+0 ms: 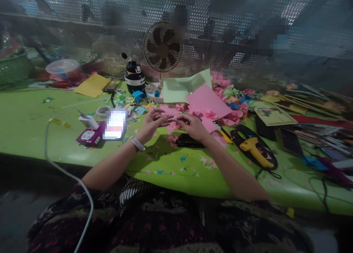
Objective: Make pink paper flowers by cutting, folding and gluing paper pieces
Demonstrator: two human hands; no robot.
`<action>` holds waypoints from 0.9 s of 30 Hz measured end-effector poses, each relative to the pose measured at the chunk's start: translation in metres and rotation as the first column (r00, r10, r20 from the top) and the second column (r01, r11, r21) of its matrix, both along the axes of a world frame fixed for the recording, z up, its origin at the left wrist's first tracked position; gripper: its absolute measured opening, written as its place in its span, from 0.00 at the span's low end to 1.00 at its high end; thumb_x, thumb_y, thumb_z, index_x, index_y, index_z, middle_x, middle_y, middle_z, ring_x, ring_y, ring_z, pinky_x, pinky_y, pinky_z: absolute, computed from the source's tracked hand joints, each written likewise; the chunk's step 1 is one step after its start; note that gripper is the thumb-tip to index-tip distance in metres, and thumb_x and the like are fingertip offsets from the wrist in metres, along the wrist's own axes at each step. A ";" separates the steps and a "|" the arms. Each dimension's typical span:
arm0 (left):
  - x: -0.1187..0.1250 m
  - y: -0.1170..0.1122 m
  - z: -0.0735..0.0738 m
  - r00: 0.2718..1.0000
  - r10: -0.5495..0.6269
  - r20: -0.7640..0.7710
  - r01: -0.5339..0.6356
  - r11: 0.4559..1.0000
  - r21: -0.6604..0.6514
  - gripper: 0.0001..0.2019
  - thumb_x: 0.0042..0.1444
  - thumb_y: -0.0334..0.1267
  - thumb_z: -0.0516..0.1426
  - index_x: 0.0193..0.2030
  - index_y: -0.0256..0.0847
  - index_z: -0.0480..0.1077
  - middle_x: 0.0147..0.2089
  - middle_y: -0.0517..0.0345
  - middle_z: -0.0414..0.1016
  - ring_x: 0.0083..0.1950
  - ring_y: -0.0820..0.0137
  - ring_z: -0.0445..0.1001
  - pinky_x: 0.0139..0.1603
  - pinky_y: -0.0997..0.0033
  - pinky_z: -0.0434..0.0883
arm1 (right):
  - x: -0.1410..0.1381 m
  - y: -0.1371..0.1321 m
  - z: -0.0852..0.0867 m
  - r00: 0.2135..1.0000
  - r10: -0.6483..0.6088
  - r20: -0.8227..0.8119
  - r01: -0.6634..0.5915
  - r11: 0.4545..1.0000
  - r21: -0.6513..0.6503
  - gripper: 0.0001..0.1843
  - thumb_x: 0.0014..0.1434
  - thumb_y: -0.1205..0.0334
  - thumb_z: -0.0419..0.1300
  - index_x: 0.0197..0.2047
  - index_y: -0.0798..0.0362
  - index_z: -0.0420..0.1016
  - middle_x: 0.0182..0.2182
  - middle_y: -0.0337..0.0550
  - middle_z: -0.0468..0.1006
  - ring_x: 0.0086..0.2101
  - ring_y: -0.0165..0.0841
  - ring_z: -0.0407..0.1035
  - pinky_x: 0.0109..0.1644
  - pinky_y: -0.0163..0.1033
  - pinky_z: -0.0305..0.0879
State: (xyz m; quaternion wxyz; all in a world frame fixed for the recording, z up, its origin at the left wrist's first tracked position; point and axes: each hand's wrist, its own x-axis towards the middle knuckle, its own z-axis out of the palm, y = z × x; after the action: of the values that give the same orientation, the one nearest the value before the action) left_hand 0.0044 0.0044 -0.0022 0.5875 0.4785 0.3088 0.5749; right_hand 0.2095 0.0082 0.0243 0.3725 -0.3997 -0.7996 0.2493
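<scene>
Over the middle of the table, my left hand [152, 123] and my right hand [192, 126] meet fingertip to fingertip. Between them is a small piece of pink paper [172, 119], partly covered by the fingers, both hands pinching it. Pink paper flowers [211, 114] and cut pieces lie just behind and below the hands. A large pink sheet [208, 103] overlaps a pale green sheet [183, 88] farther back. Beneath my right wrist sits a black object [190, 140], its kind partly hidden. A yellow-handled cutter [226, 135] lies to the right of that wrist.
A lit phone [115, 124], purple power strip [91, 134] and tape roll [104, 111] are at left, with a white cable hanging over the edge. Behind stand a black bottle [135, 78] and fan [163, 47]. A yellow glue gun [256, 151] and stacked papers lie right.
</scene>
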 end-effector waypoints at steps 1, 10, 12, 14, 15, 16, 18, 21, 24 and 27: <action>0.000 0.000 0.000 1.000 -0.006 0.000 0.006 1.000 0.009 0.22 0.52 0.44 0.69 0.46 0.41 0.65 0.39 0.55 0.83 0.39 0.66 0.84 0.43 0.66 0.79 | 0.001 0.000 0.001 1.000 -0.006 0.002 0.006 1.000 -0.003 0.10 0.64 0.57 0.59 0.40 0.53 0.78 0.36 0.46 0.80 0.37 0.36 0.72 0.42 0.41 0.67; 0.001 -0.002 0.001 0.999 0.005 -0.045 0.001 0.989 0.150 0.26 0.55 0.40 0.68 0.57 0.42 0.64 0.43 0.53 0.82 0.50 0.65 0.82 0.56 0.62 0.76 | 0.003 0.002 0.002 0.999 0.006 -0.033 -0.008 0.998 -0.058 0.11 0.64 0.55 0.59 0.41 0.54 0.77 0.35 0.45 0.80 0.32 0.33 0.71 0.40 0.41 0.68; 0.002 -0.001 -0.001 0.996 0.038 -0.078 -0.026 0.988 0.151 0.28 0.54 0.40 0.68 0.59 0.42 0.65 0.43 0.53 0.82 0.51 0.66 0.81 0.57 0.63 0.75 | 0.002 0.001 0.003 0.999 0.011 -0.039 -0.014 0.998 -0.060 0.11 0.64 0.54 0.59 0.41 0.53 0.77 0.36 0.45 0.80 0.33 0.34 0.72 0.40 0.41 0.68; 0.002 0.000 -0.002 0.993 0.061 -0.104 -0.047 0.990 0.133 0.30 0.54 0.41 0.68 0.61 0.42 0.65 0.43 0.53 0.83 0.50 0.66 0.82 0.56 0.64 0.75 | 0.001 0.000 0.004 0.999 0.025 -0.038 -0.027 0.997 -0.069 0.12 0.64 0.53 0.59 0.41 0.53 0.77 0.36 0.45 0.80 0.34 0.34 0.72 0.40 0.41 0.69; 0.002 0.000 -0.002 0.992 0.066 -0.110 -0.053 0.991 0.123 0.31 0.53 0.42 0.69 0.62 0.42 0.65 0.42 0.53 0.83 0.49 0.66 0.82 0.55 0.64 0.75 | 0.001 -0.001 0.004 0.999 0.032 -0.039 -0.034 0.997 -0.075 0.12 0.64 0.53 0.59 0.41 0.53 0.77 0.36 0.45 0.80 0.34 0.34 0.72 0.40 0.41 0.69; 0.002 0.001 -0.003 0.991 0.067 -0.112 -0.055 0.992 0.114 0.32 0.52 0.43 0.69 0.62 0.42 0.65 0.42 0.54 0.83 0.48 0.67 0.82 0.54 0.64 0.75 | 0.000 -0.001 0.003 0.998 0.038 -0.042 -0.042 0.996 -0.080 0.12 0.64 0.53 0.59 0.41 0.53 0.77 0.36 0.45 0.80 0.34 0.34 0.72 0.40 0.41 0.69; 0.002 0.001 -0.003 0.993 0.059 -0.106 -0.048 0.993 0.104 0.34 0.51 0.44 0.70 0.62 0.41 0.66 0.40 0.55 0.83 0.46 0.68 0.82 0.54 0.65 0.76 | -0.002 -0.002 0.002 0.998 0.046 -0.050 -0.050 0.995 -0.085 0.13 0.64 0.52 0.59 0.41 0.53 0.77 0.35 0.45 0.80 0.34 0.34 0.72 0.40 0.41 0.69; 0.003 0.000 -0.002 0.996 0.038 -0.076 -0.031 0.995 0.092 0.34 0.49 0.46 0.71 0.61 0.40 0.67 0.38 0.57 0.83 0.44 0.69 0.82 0.53 0.65 0.76 | -0.004 -0.003 0.000 0.995 0.047 -0.083 -0.058 0.990 -0.126 0.14 0.62 0.50 0.61 0.40 0.53 0.75 0.36 0.45 0.79 0.35 0.34 0.72 0.42 0.42 0.71; 0.005 -0.002 -0.001 0.998 0.024 -0.058 -0.019 0.996 0.088 0.33 0.49 0.46 0.71 0.59 0.39 0.68 0.35 0.59 0.82 0.43 0.69 0.83 0.53 0.65 0.76 | -0.007 -0.002 -0.002 0.979 -0.005 -0.201 -0.044 0.970 -0.238 0.19 0.60 0.45 0.64 0.43 0.51 0.70 0.36 0.44 0.78 0.34 0.34 0.74 0.37 0.40 0.72; 0.006 -0.005 0.000 0.997 -0.001 -0.074 0.008 0.996 0.094 0.31 0.50 0.45 0.71 0.58 0.38 0.68 0.34 0.59 0.82 0.43 0.67 0.83 0.53 0.64 0.76 | -0.008 -0.001 -0.004 0.959 -0.074 -0.273 -0.013 0.952 -0.304 0.24 0.60 0.39 0.62 0.47 0.49 0.65 0.37 0.43 0.77 0.33 0.34 0.75 0.29 0.37 0.71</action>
State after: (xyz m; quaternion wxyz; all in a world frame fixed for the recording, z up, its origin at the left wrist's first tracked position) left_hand 0.0109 -0.0009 -0.0017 0.5539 0.5271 0.3017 0.5695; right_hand 0.2016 0.0070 0.0199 0.4203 -0.4250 -0.6845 0.4174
